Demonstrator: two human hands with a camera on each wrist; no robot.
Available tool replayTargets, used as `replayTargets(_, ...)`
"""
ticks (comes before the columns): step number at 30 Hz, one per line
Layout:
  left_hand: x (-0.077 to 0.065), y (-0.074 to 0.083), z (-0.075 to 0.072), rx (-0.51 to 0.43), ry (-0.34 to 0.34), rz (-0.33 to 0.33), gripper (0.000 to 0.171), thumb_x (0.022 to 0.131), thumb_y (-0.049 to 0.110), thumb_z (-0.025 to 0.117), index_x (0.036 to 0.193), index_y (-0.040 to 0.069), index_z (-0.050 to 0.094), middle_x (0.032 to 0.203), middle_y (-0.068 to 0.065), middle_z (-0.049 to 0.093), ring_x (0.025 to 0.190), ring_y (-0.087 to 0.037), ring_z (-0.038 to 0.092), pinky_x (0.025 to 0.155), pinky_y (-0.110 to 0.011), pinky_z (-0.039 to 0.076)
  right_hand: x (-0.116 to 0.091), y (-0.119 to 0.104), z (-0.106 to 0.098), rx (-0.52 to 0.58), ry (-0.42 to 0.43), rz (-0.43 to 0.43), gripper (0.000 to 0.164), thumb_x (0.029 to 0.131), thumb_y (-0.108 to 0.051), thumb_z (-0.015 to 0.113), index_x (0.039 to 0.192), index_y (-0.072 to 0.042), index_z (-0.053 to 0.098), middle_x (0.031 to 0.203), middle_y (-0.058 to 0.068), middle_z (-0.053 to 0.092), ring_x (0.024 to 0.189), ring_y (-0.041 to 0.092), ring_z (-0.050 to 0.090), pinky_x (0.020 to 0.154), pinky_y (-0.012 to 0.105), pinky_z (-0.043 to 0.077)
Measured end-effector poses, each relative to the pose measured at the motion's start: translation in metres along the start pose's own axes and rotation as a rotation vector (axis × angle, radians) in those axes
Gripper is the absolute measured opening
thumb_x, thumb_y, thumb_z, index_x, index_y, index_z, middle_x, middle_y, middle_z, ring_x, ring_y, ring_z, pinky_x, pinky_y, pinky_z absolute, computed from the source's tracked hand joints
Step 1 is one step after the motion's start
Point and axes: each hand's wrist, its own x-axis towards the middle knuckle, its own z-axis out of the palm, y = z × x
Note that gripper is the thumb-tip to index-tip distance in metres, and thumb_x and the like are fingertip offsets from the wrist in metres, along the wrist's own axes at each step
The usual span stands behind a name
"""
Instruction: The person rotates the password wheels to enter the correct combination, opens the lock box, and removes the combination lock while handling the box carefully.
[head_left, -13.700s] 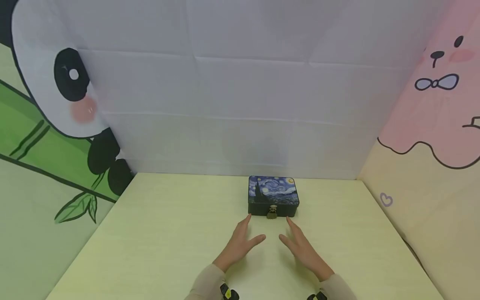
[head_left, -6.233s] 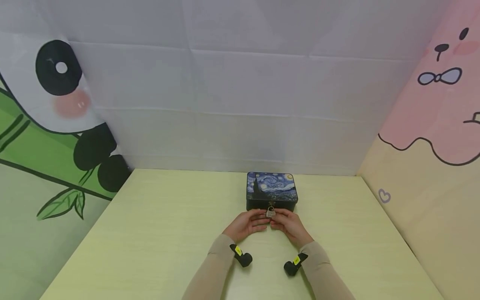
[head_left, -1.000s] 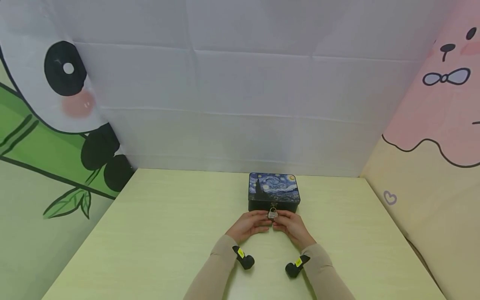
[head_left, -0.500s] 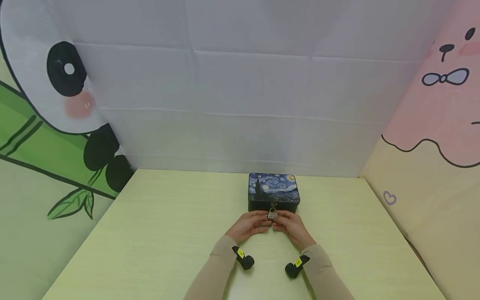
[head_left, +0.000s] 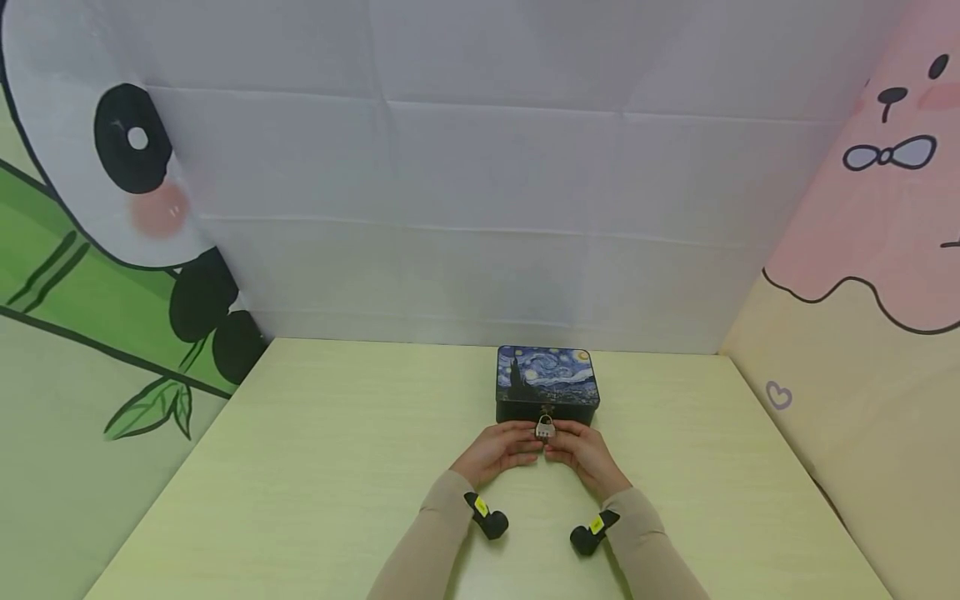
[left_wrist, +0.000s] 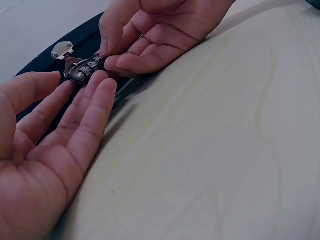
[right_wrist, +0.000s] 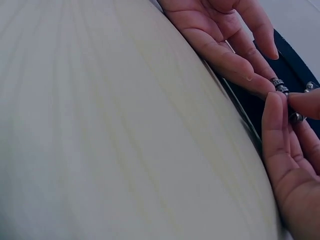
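Left wrist view: padlock [left_wrist: 87,69] between left fingers [left_wrist: 92,122] and right fingers [left_wrist: 135,63].

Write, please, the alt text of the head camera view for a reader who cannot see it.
A person's right hand pinches a small padlock at the front of a closed box with a swirling night-sky picture, while the left hand touches the padlock. The box sits on a pale yellow table before a white backdrop.
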Motion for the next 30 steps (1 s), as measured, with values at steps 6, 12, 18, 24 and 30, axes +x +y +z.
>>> replayTargets(6,0.0,0.0007,0.0012,0.0,0.014,-0.003,0.04,0.106,0.007,0.045,0.143,-0.009,0.044,0.124,-0.021,0.062,0.11,-0.024,0.065,0.093,-0.039,0.056,-0.0013,-0.0012,0.0,-0.01,-0.016,0.004,0.047,0.096,0.009,0.056,0.137,0.021,0.039,0.098,0.007,0.07,0.078,0.013,0.069,0.075,0.027,0.06)
replayTargets(12,-0.0005,0.001,0.0013,-0.001,0.013,0.003,0.04,0.106,0.007,0.045,0.143,-0.009,0.044,0.125,-0.021,0.062,0.112,-0.026,0.064,0.093,-0.04,0.055,-0.0002,-0.0021,0.0,-0.01,-0.012,0.005,0.044,0.096,0.008,0.056,0.136,0.021,0.041,0.097,0.006,0.069,0.078,0.013,0.068,0.075,0.026,0.06)
replayTargets(18,0.0,0.001,0.0012,-0.005,0.016,-0.003,0.039,0.106,0.006,0.045,0.142,-0.009,0.045,0.123,-0.019,0.063,0.111,-0.025,0.064,0.093,-0.04,0.055,0.0,-0.0019,-0.0001,-0.005,-0.016,0.003,0.042,0.097,0.008,0.054,0.134,0.022,0.042,0.096,0.004,0.069,0.076,0.012,0.068,0.074,0.025,0.059)
replayTargets(24,-0.0004,0.0013,0.0014,-0.003,0.018,-0.002,0.039,0.107,0.006,0.044,0.142,-0.009,0.045,0.125,-0.02,0.062,0.111,-0.025,0.064,0.094,-0.04,0.055,0.0011,-0.0006,-0.001,-0.016,-0.024,-0.005,0.04,0.098,0.008,0.053,0.134,0.022,0.043,0.096,0.004,0.068,0.077,0.012,0.068,0.074,0.025,0.059)
replayTargets(30,-0.0022,0.0021,0.0023,-0.012,0.021,-0.004,0.039,0.107,0.006,0.044,0.143,-0.009,0.045,0.125,-0.02,0.062,0.111,-0.026,0.064,0.096,-0.041,0.054,0.0022,0.0,-0.0015,-0.035,-0.018,0.001,0.04,0.099,0.007,0.052,0.135,0.021,0.041,0.096,0.004,0.067,0.077,0.011,0.067,0.074,0.025,0.059)
